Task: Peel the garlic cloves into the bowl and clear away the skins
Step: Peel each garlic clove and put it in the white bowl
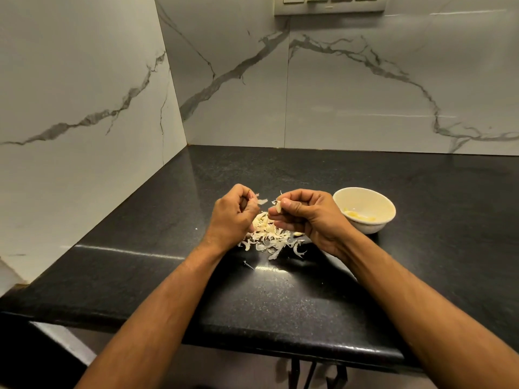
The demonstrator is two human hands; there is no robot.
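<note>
My right hand (307, 217) pinches a pale garlic clove (278, 206) between thumb and fingers, just above a heap of papery skins (268, 238) on the black counter. My left hand (234, 217) is curled, and a strip of skin (261, 202) sticks out from its fingertips, a short gap left of the clove. A cream bowl (376, 199) stands right of my right hand with a few peeled cloves (358, 216) inside. Another clove (298, 234) lies by the heap under my right hand.
The black stone counter (280, 299) sits in a corner of marble-patterned walls, with its front edge close to me. A small skin fleck (196, 228) lies left of the heap, and a tiny dark scrap (248, 265) lies in front of it. A switch plate (331, 5) is high on the back wall.
</note>
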